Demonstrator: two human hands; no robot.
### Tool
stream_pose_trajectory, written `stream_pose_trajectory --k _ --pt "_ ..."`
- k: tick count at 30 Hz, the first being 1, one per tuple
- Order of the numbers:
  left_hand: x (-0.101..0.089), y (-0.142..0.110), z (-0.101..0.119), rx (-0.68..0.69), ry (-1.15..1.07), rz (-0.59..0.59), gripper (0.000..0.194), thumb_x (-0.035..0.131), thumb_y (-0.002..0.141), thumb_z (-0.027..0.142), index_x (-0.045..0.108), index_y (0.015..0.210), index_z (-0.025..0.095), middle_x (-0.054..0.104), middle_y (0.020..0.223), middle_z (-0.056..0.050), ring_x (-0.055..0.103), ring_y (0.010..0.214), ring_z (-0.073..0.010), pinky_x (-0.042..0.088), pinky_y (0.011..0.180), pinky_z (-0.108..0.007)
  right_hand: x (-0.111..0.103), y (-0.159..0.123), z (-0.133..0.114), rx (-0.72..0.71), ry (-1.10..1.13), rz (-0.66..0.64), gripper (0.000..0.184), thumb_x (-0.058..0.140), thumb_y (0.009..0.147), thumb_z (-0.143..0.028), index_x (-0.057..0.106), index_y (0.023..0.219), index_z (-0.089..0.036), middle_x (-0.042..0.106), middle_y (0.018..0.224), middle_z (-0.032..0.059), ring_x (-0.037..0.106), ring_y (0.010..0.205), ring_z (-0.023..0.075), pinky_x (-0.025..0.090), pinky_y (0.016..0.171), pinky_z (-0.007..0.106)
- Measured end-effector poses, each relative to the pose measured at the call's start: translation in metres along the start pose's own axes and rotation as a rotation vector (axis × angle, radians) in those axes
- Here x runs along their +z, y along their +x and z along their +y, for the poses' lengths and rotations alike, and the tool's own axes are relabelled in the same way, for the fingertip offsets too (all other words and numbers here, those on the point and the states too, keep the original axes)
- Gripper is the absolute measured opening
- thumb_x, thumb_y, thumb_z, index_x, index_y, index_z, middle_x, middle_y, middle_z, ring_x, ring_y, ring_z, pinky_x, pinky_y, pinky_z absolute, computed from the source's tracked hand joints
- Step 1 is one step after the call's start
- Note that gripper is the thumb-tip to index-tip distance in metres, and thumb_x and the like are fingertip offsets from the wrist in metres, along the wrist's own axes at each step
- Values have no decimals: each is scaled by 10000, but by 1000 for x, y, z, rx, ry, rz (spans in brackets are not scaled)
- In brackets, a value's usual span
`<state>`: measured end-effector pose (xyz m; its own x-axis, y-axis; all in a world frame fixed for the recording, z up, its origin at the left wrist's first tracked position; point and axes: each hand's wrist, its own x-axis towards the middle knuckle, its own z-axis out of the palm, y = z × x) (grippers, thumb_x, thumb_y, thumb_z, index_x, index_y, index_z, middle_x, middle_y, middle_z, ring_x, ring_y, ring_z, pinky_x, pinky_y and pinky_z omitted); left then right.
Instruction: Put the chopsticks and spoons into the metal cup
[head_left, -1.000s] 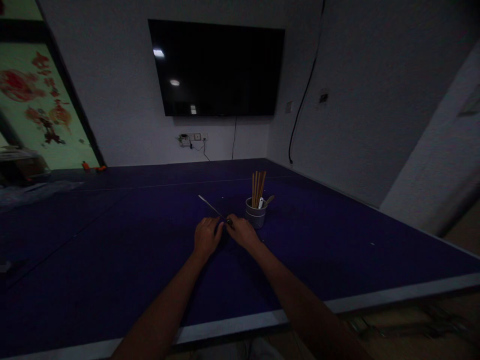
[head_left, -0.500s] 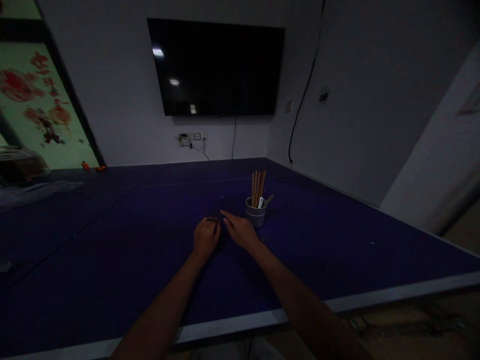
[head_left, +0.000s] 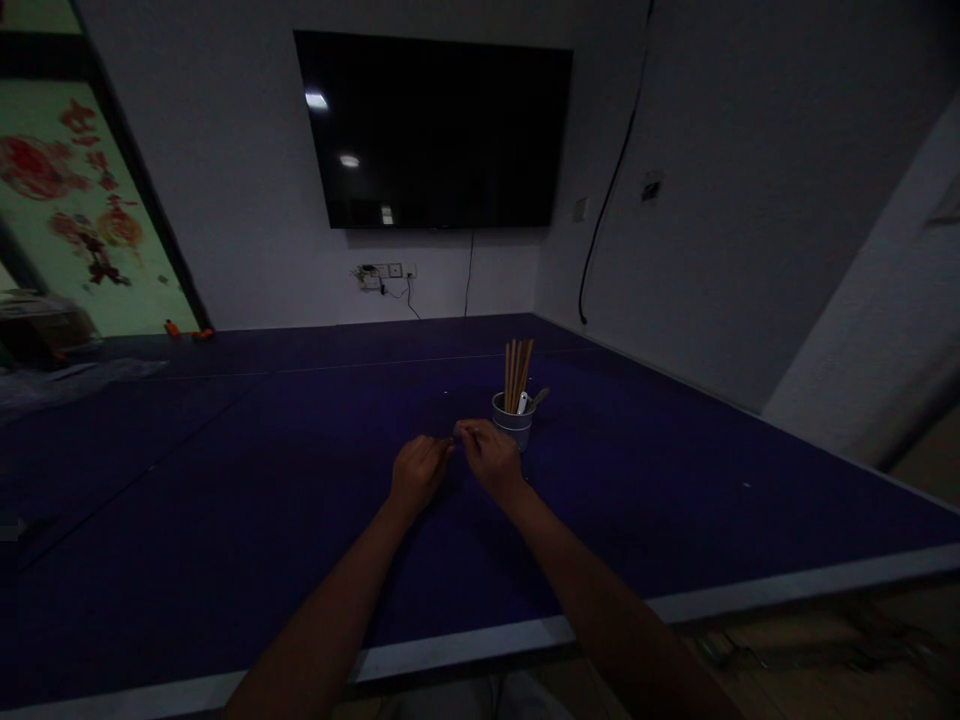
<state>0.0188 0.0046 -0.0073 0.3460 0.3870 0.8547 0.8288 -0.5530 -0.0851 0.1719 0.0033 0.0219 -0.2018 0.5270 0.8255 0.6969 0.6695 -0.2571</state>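
My left hand is closed, its fingertips pinched together above the blue surface. A thin dark stick-like thing lay across these fingers in the earlier view; now the fingers hide almost all of it. Right beside it, my right hand is closed too, thumb and fingers pressed together with the tips pointing at the left hand. What the right fingers hold, if anything, is too dark and small to make out. Just behind the right hand stands a grey cup, partly covered by it. Several wooden chopsticks and a spoon stick up from the cup.
The blue table has a pale front edge. Clear plastic wrap and small orange objects lie at the far left. A television hangs on the back wall, with sockets and cables below.
My right hand's fingers, stretched out before, have curled into a pinch. The left hand has turned slightly right, and the dark stick-like thing across its fingers no longer shows clearly.
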Motion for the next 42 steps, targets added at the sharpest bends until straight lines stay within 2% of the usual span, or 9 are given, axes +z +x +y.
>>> stream_pose_trajectory --k 3,5,9,11,15,21,26,35,42 --pt "0 0 2 -10 -28 12 271 400 916 279 630 820 171 607 652 -42 539 616 -131 411 601 -264 -12 7 12 244 -70 239 429 243 953 -328 641 922 -170 665 938 102 605 936 183 441 855 310" --pt "1 -1 2 -21 -49 15 294 415 913 293 619 740 171 607 626 -33 530 581 -120 399 579 -256 -22 12 20 403 -131 338 430 230 952 -336 626 934 -170 657 955 107 593 964 196 425 863 320" --pt "3 -3 2 -42 -48 3 341 429 909 320 600 652 173 593 573 -24 511 531 -109 375 544 -246 -34 19 33 522 -144 416 434 215 951 -366 592 954 -151 646 946 116 588 920 198 413 803 294" --pt "4 -4 1 -53 -27 -7 367 417 912 336 595 633 177 583 555 -23 508 522 -107 373 538 -242 -36 21 38 558 -137 390 428 221 949 -372 584 975 -148 648 937 111 582 897 198 400 766 282" --pt "5 -6 1 -57 0 -13 389 398 918 346 597 628 179 577 546 -24 512 523 -106 371 531 -236 -33 23 45 621 -179 251 427 244 945 -372 607 1008 -156 656 947 107 577 868 200 363 707 270" --pt "4 -6 1 -53 23 -4 382 400 917 341 592 628 182 575 533 -19 503 504 -105 346 508 -238 -30 23 48 663 -326 95 421 302 942 -400 657 1039 -195 678 871 91 586 731 178 310 608 251" --pt "4 -5 3 -64 40 11 391 405 914 345 573 600 184 534 489 -8 481 480 -101 329 501 -237 -31 24 48 706 -400 34 408 327 937 -413 661 1059 -212 675 820 93 576 670 177 288 575 256" --pt "4 -5 3 -90 -14 9 372 436 900 322 563 582 178 537 500 -12 475 485 -103 309 500 -233 -30 29 45 682 -366 43 446 239 964 -369 629 1032 -165 664 847 93 578 707 170 291 593 246" --pt "2 -4 5 -94 -9 1 398 422 902 320 566 561 172 527 483 -9 472 474 -93 293 490 -230 -31 29 50 710 -387 -119 405 301 946 -383 654 1029 -204 679 825 93 615 735 182 346 618 252"
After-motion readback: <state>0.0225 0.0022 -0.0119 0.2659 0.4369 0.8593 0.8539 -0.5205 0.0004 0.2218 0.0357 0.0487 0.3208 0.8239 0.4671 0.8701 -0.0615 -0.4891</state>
